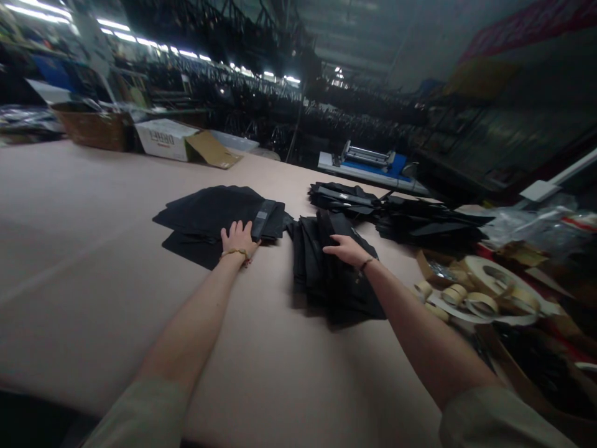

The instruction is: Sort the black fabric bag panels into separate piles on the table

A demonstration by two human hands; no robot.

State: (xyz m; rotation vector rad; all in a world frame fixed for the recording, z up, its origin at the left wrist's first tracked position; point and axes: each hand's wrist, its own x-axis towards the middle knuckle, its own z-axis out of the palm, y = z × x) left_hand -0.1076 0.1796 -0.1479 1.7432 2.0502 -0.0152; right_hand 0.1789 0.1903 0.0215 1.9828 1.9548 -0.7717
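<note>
A fanned pile of black fabric pieces (209, 211) lies left of centre on the pale table (116, 280). My left hand (239, 239) rests on its lower right edge with fingers spread, beside a dark strip bearing a grey label (262, 215). To the right, a second stack of black pieces (312, 267) lies slightly blurred. Over its upper part is my right hand (347, 250), thumb and fingers partly curled around a dark folded piece. Some of its fingertips are hidden against the black material.
Two more black piles (345, 198) (424, 221) lie behind on the right. Tape rolls (481, 305) and a small box of metal parts (438, 269) are at right. A white carton (163, 140) and brown basket (96, 127) stand at back left.
</note>
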